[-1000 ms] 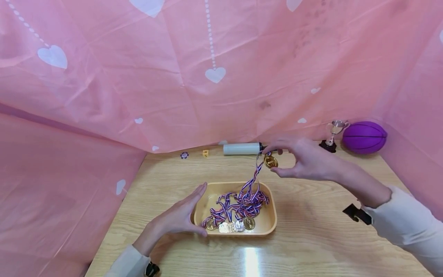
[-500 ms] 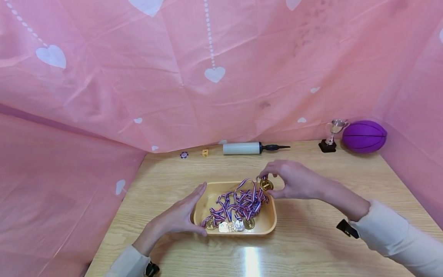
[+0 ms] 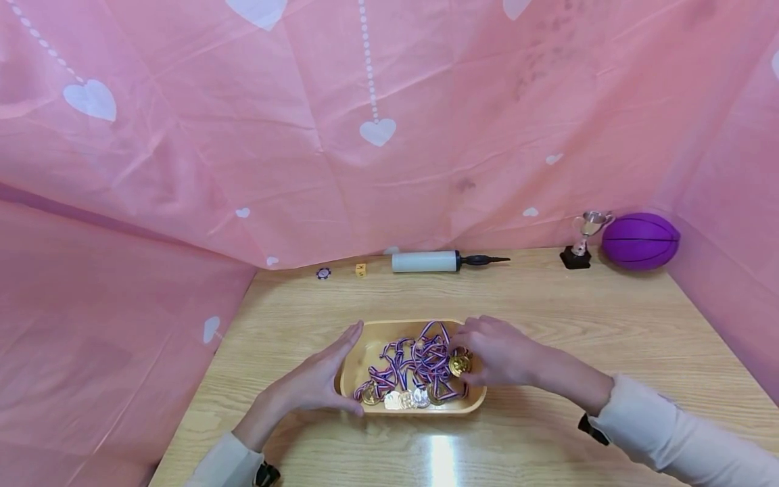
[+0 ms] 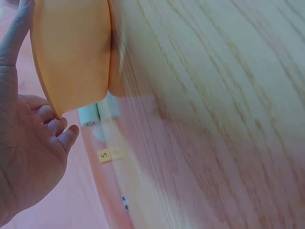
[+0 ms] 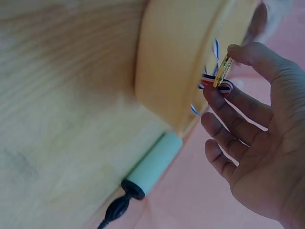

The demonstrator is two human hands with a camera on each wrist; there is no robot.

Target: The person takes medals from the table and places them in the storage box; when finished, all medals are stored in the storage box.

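Observation:
In the head view my right hand (image 3: 502, 355) is over the right end of a yellow plastic tray (image 3: 380, 331). Thumb and fingers pinch a gold medal (image 3: 459, 366) by its edges; the right wrist view shows this medal (image 5: 223, 71) edge-on, its striped ribbon looped by the fingertips. My left hand (image 3: 316, 379) spans the tray's left end, thumb at the front and fingers at the back, and grips its rim in the left wrist view. Inside lie tangled red, white and blue ribbons (image 3: 398, 362), with a silver medal (image 3: 420, 396) and several gold ones along the front wall.
Behind the tray, a pale hand pump (image 3: 426, 262) with a black nozzle lies along the cloth backdrop (image 3: 341, 169). Left of it are a yellow letter cube (image 3: 361, 270) and a poker chip (image 3: 323, 273). A small trophy cup (image 3: 584, 240) and a purple ball (image 3: 641, 241) stand at the back right.
My right hand has lowered the gold medal from beyond the tray down into its right end, and the stretched ribbon has slackened into the pile. The left hand stays at the tray.

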